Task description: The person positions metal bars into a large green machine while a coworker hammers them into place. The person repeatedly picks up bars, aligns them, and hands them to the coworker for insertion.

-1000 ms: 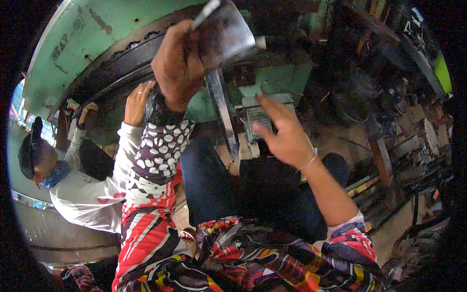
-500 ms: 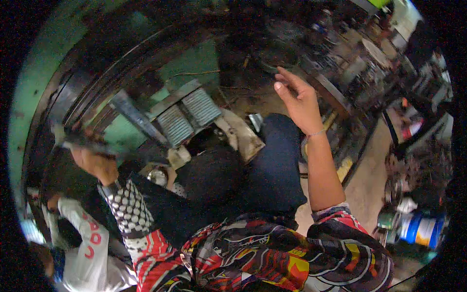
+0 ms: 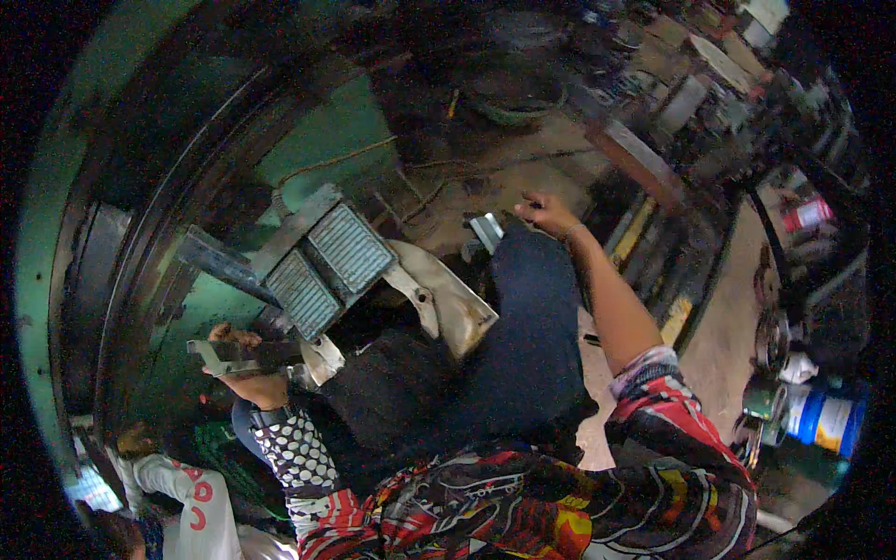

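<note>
My left hand grips a flat grey metal bar, its fingers wrapped over the far side. Just beyond it stands a metal fixture with two ribbed grey plates side by side; what kind it is I cannot tell. A bent, worn sheet-metal piece joins its right side. Over by my right knee, my right hand hangs with its fingers partly bent and apart, holding nothing that I can see. Nearest to it is a small shiny metal block.
Another person's pale sleeve is at the lower left. A dark metal bar leans left of the fixture. A blue and white can stands at right, with cluttered metal parts at the upper right. A round basin lies at the back.
My left hand has moved right and nearer with the metal bar, now beside the fixture. My right hand has come down and toward the small metal block. The view has shifted slightly.
</note>
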`<action>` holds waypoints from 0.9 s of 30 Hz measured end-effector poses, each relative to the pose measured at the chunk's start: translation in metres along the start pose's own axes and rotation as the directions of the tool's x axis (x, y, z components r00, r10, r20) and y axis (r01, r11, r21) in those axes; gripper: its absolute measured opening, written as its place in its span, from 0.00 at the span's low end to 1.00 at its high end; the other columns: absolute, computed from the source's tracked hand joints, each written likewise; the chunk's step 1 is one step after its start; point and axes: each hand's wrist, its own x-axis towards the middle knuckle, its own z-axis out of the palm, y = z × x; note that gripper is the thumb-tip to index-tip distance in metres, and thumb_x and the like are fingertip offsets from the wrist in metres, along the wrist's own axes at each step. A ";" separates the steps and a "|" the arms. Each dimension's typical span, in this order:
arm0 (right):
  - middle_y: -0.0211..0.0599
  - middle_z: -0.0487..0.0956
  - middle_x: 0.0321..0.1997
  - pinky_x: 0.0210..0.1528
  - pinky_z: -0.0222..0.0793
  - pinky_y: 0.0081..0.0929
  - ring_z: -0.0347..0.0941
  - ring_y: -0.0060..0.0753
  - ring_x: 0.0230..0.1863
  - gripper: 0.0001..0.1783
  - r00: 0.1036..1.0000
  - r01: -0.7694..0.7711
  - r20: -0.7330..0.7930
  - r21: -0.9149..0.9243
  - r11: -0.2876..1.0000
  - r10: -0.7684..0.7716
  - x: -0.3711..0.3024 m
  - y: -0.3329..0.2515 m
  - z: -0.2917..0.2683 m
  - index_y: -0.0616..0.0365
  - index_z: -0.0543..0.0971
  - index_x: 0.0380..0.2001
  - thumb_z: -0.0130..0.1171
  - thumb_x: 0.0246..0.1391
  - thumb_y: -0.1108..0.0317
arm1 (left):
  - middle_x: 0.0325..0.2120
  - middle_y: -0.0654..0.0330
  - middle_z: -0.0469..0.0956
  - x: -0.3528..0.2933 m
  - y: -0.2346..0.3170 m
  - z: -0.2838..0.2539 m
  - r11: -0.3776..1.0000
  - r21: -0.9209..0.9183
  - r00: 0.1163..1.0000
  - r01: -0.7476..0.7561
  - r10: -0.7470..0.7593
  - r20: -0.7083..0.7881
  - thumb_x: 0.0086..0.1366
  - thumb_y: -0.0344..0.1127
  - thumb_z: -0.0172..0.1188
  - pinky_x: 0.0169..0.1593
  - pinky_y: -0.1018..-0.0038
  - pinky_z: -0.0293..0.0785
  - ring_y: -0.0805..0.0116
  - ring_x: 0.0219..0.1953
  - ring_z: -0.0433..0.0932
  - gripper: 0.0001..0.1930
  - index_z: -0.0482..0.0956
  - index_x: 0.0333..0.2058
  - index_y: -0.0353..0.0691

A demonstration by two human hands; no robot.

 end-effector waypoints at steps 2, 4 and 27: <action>0.56 0.80 0.61 0.66 0.70 0.40 0.76 0.47 0.62 0.44 0.969 0.133 0.204 0.045 0.990 -0.140 -0.002 -0.042 0.029 0.71 0.74 0.65 0.70 0.58 0.44 | 0.37 0.61 0.75 -0.014 0.012 -0.035 0.999 -0.018 0.998 0.032 -0.033 -0.058 0.70 0.76 0.45 0.41 0.72 0.72 0.69 0.36 0.73 0.42 0.73 0.57 0.39; 0.55 0.79 0.61 0.65 0.70 0.39 0.76 0.46 0.62 0.44 0.940 0.178 0.301 -0.022 0.984 -0.163 0.009 -0.045 0.035 0.71 0.73 0.65 0.70 0.58 0.45 | 0.39 0.61 0.77 -0.023 0.001 -0.024 0.987 0.151 0.998 0.058 -0.055 -0.024 0.68 0.73 0.50 0.40 0.71 0.74 0.68 0.39 0.76 0.39 0.73 0.58 0.41; 0.45 0.77 0.60 0.63 0.71 0.32 0.74 0.34 0.60 0.42 0.980 -0.125 0.117 -0.280 0.952 0.163 0.069 0.047 -0.026 0.68 0.70 0.68 0.70 0.57 0.53 | 0.51 0.58 0.69 -0.041 0.036 0.077 0.748 0.643 0.985 -0.166 0.090 0.149 0.44 0.37 0.85 0.60 0.67 0.70 0.66 0.53 0.71 0.57 0.56 0.68 0.36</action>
